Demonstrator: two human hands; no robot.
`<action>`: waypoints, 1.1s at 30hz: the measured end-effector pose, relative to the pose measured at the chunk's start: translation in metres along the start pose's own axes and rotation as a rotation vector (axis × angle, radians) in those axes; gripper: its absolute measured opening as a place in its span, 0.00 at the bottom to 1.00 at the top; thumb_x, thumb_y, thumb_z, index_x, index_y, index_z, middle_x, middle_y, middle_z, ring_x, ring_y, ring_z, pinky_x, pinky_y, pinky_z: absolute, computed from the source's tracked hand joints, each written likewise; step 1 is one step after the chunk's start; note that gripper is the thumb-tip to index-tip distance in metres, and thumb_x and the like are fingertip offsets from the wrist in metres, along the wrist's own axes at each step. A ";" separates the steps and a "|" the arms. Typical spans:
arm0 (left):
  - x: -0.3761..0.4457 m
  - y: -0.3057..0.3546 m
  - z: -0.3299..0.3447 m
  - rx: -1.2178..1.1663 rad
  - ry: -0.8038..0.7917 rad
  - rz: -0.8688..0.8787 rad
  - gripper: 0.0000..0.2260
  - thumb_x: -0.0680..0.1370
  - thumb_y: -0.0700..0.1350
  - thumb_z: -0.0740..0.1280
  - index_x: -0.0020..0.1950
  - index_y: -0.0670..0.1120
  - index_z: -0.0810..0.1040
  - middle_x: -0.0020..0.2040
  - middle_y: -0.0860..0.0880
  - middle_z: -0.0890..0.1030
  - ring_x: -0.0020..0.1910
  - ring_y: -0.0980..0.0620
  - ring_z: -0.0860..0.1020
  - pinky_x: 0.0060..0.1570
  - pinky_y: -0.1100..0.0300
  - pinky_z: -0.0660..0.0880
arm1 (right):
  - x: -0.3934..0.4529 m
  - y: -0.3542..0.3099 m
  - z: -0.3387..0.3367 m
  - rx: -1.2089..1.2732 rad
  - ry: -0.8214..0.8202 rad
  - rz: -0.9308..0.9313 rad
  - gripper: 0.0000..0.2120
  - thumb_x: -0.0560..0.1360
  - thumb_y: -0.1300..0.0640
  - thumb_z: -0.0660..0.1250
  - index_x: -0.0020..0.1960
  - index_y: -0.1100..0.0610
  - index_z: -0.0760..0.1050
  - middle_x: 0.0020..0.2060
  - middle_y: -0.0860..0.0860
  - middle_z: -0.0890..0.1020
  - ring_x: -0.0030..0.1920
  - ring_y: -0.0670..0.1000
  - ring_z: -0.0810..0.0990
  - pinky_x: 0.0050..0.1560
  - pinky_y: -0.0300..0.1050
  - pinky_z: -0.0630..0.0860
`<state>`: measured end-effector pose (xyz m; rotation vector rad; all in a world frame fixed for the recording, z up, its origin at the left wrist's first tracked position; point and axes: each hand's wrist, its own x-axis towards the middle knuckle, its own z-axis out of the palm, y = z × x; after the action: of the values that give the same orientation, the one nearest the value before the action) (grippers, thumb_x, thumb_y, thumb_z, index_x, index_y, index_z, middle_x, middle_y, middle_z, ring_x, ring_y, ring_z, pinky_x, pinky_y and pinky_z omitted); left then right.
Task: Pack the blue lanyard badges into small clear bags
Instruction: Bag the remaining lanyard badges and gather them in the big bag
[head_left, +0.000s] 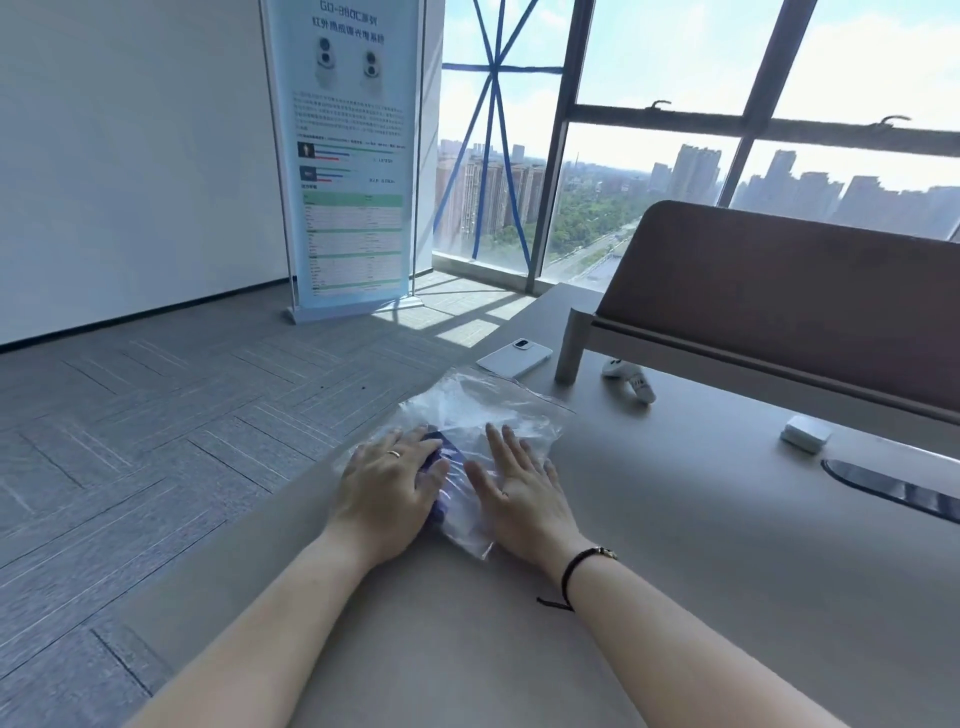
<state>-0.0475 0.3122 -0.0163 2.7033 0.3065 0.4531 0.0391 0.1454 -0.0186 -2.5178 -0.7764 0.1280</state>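
A crumpled clear plastic bag (483, 415) is being pressed flat against the smooth beige table top (675, 545) by both bare hands. The left hand (387, 483), on which a ring is being worn, is being laid palm-down over the near-left part of the bag, with its fingers straight and spread; nothing is being gripped or pinched by it. The right hand (519, 493), above a wrist on which a thin black cord bracelet (576, 566) is being worn, is being laid palm-down on the near-right part of the bag, its fingers likewise straight and apart.

A bundle of blue lanyard badge material (444, 457) is being held down between the two hands; it is being partly covered by the left hand. Whether it is lying fully inside the bag or under it cannot be told, though clear film is being seen across part of it.

Beyond the bag, near the far table edge, a white smartphone (514, 357) is being shown face-down. A small white handheld controller (631, 382) is being shown under a brown padded desk divider (779, 291), and a small white rectangular case (805, 434) is being shown further right. A dark oval cable opening (893, 488) is being shown at the right edge.
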 end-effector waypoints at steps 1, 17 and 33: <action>-0.004 -0.001 0.000 -0.047 0.084 0.010 0.32 0.78 0.69 0.44 0.72 0.55 0.73 0.76 0.55 0.69 0.78 0.51 0.62 0.77 0.49 0.52 | -0.003 0.003 -0.002 0.092 0.035 0.016 0.34 0.80 0.31 0.47 0.81 0.43 0.44 0.81 0.42 0.45 0.80 0.44 0.43 0.79 0.50 0.41; -0.069 0.137 0.003 -0.321 0.147 0.235 0.07 0.77 0.54 0.65 0.50 0.57 0.81 0.46 0.61 0.80 0.45 0.57 0.80 0.48 0.56 0.77 | -0.155 0.061 -0.093 0.209 0.214 0.143 0.13 0.77 0.46 0.68 0.61 0.40 0.77 0.58 0.46 0.79 0.58 0.46 0.79 0.58 0.41 0.72; -0.119 0.269 0.051 -0.362 -0.110 0.532 0.10 0.76 0.56 0.65 0.52 0.57 0.82 0.46 0.63 0.80 0.49 0.59 0.78 0.51 0.55 0.78 | -0.320 0.132 -0.137 0.184 0.455 0.330 0.12 0.77 0.52 0.69 0.61 0.47 0.79 0.56 0.44 0.82 0.57 0.44 0.79 0.61 0.45 0.75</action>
<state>-0.0998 0.0197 0.0151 2.4099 -0.4929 0.4473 -0.1293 -0.1847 0.0188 -2.3468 -0.1590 -0.2449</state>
